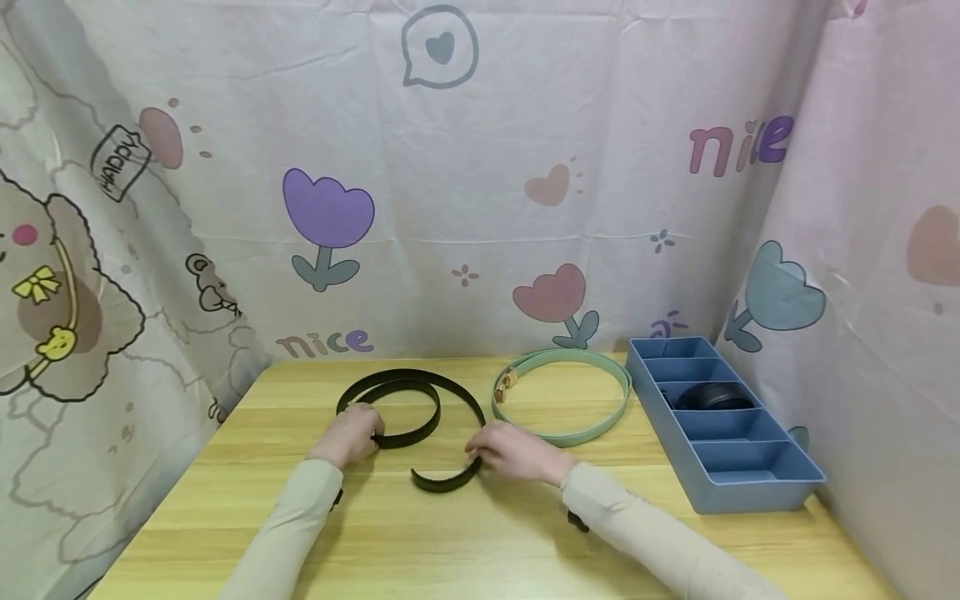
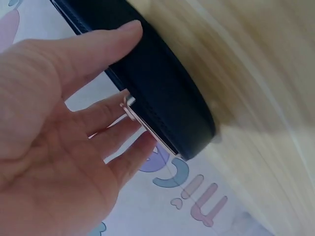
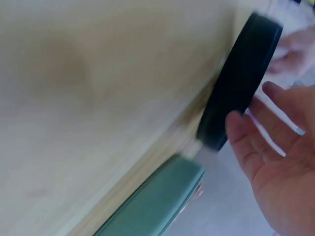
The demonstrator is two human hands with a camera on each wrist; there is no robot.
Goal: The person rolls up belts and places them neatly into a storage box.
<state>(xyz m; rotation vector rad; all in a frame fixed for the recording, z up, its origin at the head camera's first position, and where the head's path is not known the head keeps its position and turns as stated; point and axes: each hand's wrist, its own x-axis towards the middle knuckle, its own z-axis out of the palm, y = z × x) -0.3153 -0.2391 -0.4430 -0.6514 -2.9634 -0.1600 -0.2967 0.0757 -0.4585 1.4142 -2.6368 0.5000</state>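
On the wooden table a black belt lies loosely coiled on its edge, its tail curving toward the front. At the coil's left side my left hand pinches the belt. In the left wrist view the thumb presses the strap's outer face, and the fingers touch a metal buckle behind it. My right hand is at the strap's right-hand curve. Its loosely bent fingertips touch the black strap in the right wrist view, without wrapping round it. Just behind that hand stands a coiled green belt with a gold-coloured buckle.
A blue-grey divided box stands at the table's right side. A rolled black belt sits in its middle compartment. Printed curtains hang behind the table and along both sides.
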